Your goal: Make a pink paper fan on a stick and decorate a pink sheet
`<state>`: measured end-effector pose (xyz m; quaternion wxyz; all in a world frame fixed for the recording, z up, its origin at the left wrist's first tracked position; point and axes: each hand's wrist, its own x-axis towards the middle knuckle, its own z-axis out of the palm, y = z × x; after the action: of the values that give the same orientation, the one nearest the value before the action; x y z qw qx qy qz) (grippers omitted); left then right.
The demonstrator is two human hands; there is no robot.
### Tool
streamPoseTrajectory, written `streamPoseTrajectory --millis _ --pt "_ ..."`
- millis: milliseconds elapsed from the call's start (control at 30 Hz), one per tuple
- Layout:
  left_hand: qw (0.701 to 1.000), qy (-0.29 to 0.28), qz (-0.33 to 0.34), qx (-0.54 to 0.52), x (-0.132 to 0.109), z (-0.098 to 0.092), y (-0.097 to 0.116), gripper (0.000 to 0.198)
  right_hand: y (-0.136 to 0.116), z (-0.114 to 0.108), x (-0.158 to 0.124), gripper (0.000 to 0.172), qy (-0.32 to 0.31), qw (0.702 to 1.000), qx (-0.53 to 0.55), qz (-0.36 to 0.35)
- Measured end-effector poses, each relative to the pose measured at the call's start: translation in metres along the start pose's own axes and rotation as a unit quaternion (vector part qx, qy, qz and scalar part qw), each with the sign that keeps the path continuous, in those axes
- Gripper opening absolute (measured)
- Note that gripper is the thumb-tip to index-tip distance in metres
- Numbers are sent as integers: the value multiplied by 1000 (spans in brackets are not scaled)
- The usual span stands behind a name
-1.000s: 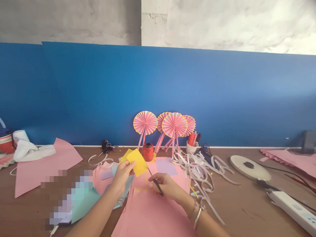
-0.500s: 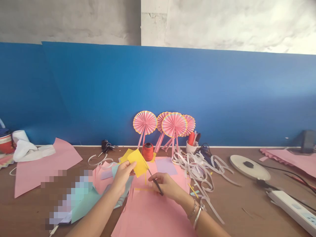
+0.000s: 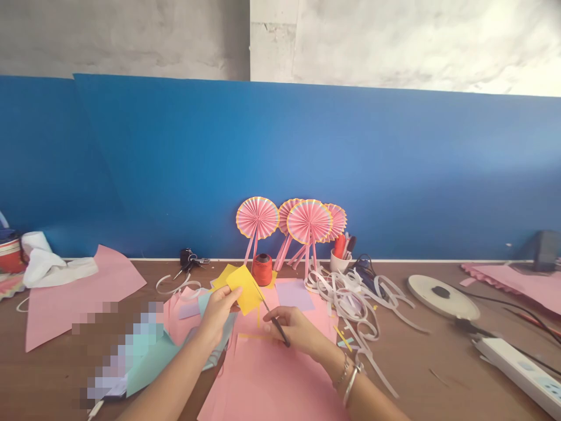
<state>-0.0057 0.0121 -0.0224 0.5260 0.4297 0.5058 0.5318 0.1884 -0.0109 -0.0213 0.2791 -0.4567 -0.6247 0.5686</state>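
Observation:
Between thumb and fingers, my left hand (image 3: 222, 310) pinches a piece of yellow paper (image 3: 245, 289) above the pink sheets. My right hand (image 3: 295, 330) is closed around dark-handled scissors (image 3: 280, 331), whose blades reach the right edge of the yellow paper. How far the blades are apart is too small to tell. Below both hands lie large pink paper sheets (image 3: 280, 380), with a thin yellow strip on them. A lilac paper piece (image 3: 295, 294) rests just beyond my right hand. Directly behind the yellow paper stands a red thread spool (image 3: 263, 271).
Pink pleated paper fans (image 3: 258, 218) lean against the blue partition (image 3: 175, 164). Tangled white strips (image 3: 350, 298) and a white cup of tools (image 3: 340, 261) lie right of centre. Farther right are a round white disc (image 3: 443, 298) and a power strip (image 3: 521, 368). Keys (image 3: 189, 260) sit back left.

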Motion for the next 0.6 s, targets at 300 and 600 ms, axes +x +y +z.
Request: streamPoseTrajectory --millis 300,600 --pt "1000 -2 -2 1 1 0 -1 36 4 0 1 44 0 1000 7 2" --pt "1000 -5 -4 -5 0 0 0 40 2 0 1 43 5 1000 -2 7"
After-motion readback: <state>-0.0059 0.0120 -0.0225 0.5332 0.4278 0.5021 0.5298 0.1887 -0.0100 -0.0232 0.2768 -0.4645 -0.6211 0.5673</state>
